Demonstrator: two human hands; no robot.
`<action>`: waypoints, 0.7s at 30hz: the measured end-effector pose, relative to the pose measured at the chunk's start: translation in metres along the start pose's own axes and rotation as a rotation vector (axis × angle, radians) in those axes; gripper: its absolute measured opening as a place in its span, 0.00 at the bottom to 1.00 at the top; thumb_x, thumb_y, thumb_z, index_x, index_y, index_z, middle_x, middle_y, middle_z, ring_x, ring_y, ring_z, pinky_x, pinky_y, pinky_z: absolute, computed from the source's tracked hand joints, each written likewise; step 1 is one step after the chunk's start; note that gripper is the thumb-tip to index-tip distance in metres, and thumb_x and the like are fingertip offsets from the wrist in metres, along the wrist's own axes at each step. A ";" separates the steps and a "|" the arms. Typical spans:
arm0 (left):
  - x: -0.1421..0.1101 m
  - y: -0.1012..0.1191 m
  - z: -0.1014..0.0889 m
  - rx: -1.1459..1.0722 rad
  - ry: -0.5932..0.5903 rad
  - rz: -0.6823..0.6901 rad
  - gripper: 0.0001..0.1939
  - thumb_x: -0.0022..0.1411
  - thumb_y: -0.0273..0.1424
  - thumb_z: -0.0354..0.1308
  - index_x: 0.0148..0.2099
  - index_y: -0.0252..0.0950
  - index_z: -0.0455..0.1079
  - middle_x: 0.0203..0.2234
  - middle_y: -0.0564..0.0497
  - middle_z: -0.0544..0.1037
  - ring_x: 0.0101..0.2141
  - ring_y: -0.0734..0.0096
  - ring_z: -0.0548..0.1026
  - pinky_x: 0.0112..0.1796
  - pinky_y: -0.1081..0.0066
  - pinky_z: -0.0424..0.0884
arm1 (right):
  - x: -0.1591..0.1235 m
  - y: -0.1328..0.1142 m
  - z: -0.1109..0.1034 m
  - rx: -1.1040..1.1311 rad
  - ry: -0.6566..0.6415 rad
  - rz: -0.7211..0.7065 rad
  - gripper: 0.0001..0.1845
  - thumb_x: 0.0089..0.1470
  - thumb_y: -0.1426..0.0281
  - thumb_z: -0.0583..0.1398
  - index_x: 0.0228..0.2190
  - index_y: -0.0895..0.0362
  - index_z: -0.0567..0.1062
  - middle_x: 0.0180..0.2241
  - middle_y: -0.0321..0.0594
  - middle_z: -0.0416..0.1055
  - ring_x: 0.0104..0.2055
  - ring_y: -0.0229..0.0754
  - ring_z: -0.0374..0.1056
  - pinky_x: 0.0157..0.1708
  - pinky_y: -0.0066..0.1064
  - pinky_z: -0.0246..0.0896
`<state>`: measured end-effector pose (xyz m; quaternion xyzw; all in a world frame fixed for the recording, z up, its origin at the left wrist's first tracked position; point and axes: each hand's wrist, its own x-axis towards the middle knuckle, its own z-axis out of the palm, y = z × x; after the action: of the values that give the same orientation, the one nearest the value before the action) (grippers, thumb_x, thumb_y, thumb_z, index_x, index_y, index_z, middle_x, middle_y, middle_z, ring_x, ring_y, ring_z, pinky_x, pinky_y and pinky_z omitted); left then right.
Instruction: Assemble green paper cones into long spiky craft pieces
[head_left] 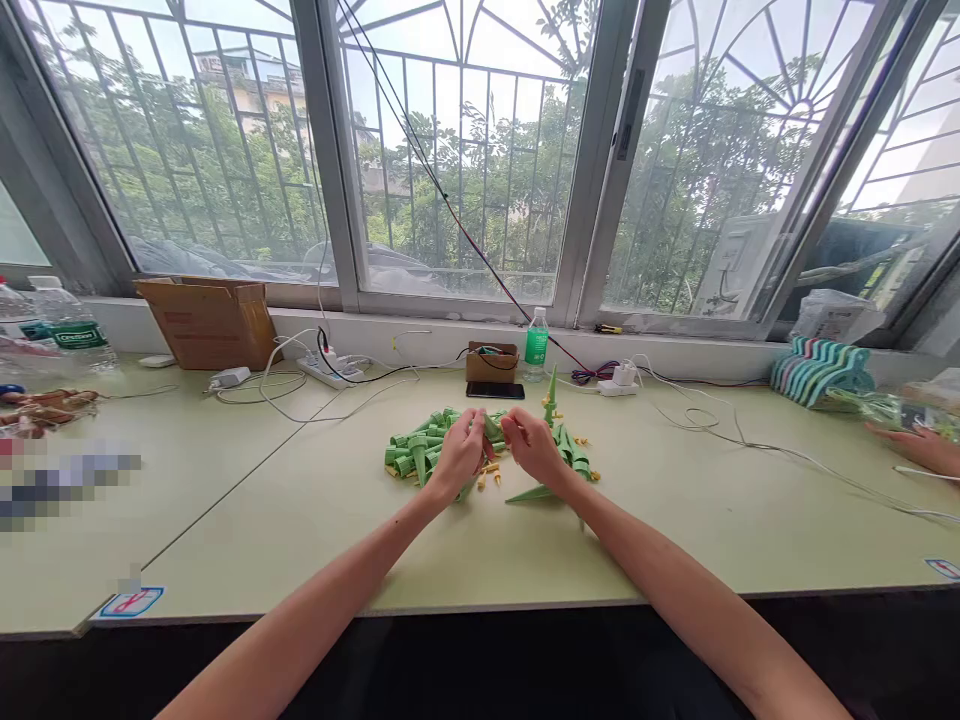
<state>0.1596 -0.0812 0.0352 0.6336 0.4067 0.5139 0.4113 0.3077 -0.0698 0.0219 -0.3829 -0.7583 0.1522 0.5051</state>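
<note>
Over the table, my left hand (463,450) is closed around a green plastic piece (493,430), most of which my fingers hide. My right hand (532,445) meets it from the other side, fingers pinched together at the piece's edge. To the left and beneath lies a pile of green tube- and cone-shaped pieces (420,442). Small yellow plastic parts (491,474) are scattered between the hands. Beyond my right hand is a smaller group of green cones with yellow tips (574,455), one green spike (551,395) standing upright. Another green cone (529,494) lies under my right wrist.
Behind the pile are a black phone (495,391), a small cardboard box (492,362) and a green-labelled bottle (536,343). White cables (360,400) and power strips (330,372) run along the back. Teal hangers (821,370) and another person's hand (919,445) are at the right.
</note>
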 end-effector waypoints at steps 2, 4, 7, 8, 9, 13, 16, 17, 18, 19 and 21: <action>0.000 0.000 -0.001 -0.006 -0.008 -0.001 0.18 0.65 0.49 0.45 0.37 0.38 0.60 0.16 0.57 0.70 0.10 0.79 0.59 0.12 0.77 0.53 | 0.000 0.001 0.000 0.008 -0.003 0.006 0.19 0.64 0.57 0.47 0.26 0.55 0.62 0.19 0.31 0.62 0.20 0.33 0.54 0.23 0.25 0.50; 0.001 -0.001 -0.001 -0.010 -0.008 -0.001 0.19 0.65 0.49 0.46 0.38 0.38 0.60 0.18 0.57 0.71 0.10 0.79 0.60 0.12 0.77 0.54 | 0.000 0.001 0.000 0.017 -0.009 0.008 0.19 0.64 0.57 0.47 0.27 0.55 0.63 0.19 0.32 0.63 0.19 0.33 0.55 0.23 0.25 0.51; 0.001 -0.002 -0.002 -0.012 -0.010 0.010 0.19 0.64 0.49 0.48 0.40 0.38 0.60 0.20 0.56 0.71 0.11 0.79 0.62 0.12 0.78 0.56 | 0.001 0.000 0.000 0.036 -0.016 0.010 0.18 0.64 0.57 0.47 0.28 0.55 0.63 0.19 0.31 0.64 0.18 0.33 0.56 0.22 0.25 0.51; 0.002 -0.002 -0.002 -0.011 -0.013 0.017 0.18 0.64 0.49 0.48 0.41 0.38 0.60 0.20 0.56 0.72 0.11 0.79 0.62 0.12 0.78 0.56 | 0.001 0.000 0.000 0.043 -0.016 0.014 0.18 0.64 0.58 0.47 0.28 0.55 0.62 0.19 0.31 0.64 0.18 0.33 0.56 0.22 0.25 0.52; 0.002 -0.003 -0.002 -0.009 -0.018 0.025 0.18 0.64 0.49 0.49 0.42 0.38 0.60 0.21 0.56 0.72 0.11 0.80 0.62 0.13 0.78 0.57 | 0.001 0.000 0.000 0.048 -0.016 0.018 0.17 0.64 0.58 0.47 0.28 0.54 0.62 0.18 0.31 0.64 0.18 0.34 0.56 0.22 0.25 0.52; 0.001 -0.004 -0.002 0.017 -0.022 0.055 0.18 0.63 0.47 0.51 0.45 0.39 0.58 0.22 0.58 0.71 0.11 0.81 0.62 0.13 0.78 0.59 | 0.001 -0.002 0.001 0.047 -0.018 0.038 0.19 0.65 0.58 0.46 0.25 0.54 0.59 0.15 0.30 0.62 0.16 0.34 0.57 0.21 0.26 0.51; 0.000 -0.004 -0.001 0.077 -0.024 0.090 0.18 0.63 0.46 0.51 0.46 0.38 0.58 0.23 0.58 0.70 0.12 0.82 0.62 0.14 0.78 0.59 | 0.002 -0.001 0.000 0.015 -0.007 0.046 0.21 0.65 0.58 0.46 0.23 0.53 0.57 0.13 0.30 0.60 0.15 0.34 0.55 0.21 0.27 0.51; 0.000 -0.004 -0.001 0.101 -0.028 0.107 0.17 0.63 0.45 0.51 0.46 0.38 0.58 0.24 0.58 0.70 0.12 0.82 0.63 0.15 0.78 0.60 | 0.002 0.000 0.000 0.002 -0.003 0.046 0.21 0.65 0.58 0.46 0.22 0.53 0.57 0.13 0.30 0.60 0.15 0.35 0.55 0.21 0.27 0.51; -0.001 -0.004 -0.001 0.123 -0.030 0.126 0.17 0.63 0.44 0.52 0.46 0.38 0.59 0.24 0.57 0.70 0.12 0.82 0.63 0.15 0.79 0.60 | 0.002 0.000 0.000 -0.011 0.000 0.044 0.21 0.65 0.58 0.45 0.22 0.53 0.57 0.13 0.31 0.59 0.15 0.35 0.55 0.21 0.28 0.52; -0.001 -0.003 -0.001 0.143 -0.030 0.144 0.16 0.63 0.44 0.52 0.46 0.39 0.59 0.25 0.57 0.70 0.13 0.82 0.64 0.16 0.79 0.59 | 0.002 0.001 0.000 -0.023 0.004 0.043 0.21 0.66 0.58 0.45 0.22 0.53 0.58 0.13 0.31 0.59 0.15 0.35 0.55 0.21 0.28 0.52; -0.002 -0.003 -0.001 0.175 -0.029 0.169 0.16 0.63 0.43 0.52 0.47 0.39 0.59 0.26 0.57 0.70 0.14 0.82 0.64 0.16 0.79 0.59 | 0.002 0.002 0.000 -0.040 0.013 0.038 0.22 0.66 0.59 0.45 0.22 0.53 0.59 0.13 0.32 0.60 0.15 0.36 0.56 0.22 0.28 0.52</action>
<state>0.1584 -0.0823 0.0316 0.7064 0.3890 0.5000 0.3157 0.3085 -0.0665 0.0222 -0.4085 -0.7503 0.1441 0.4994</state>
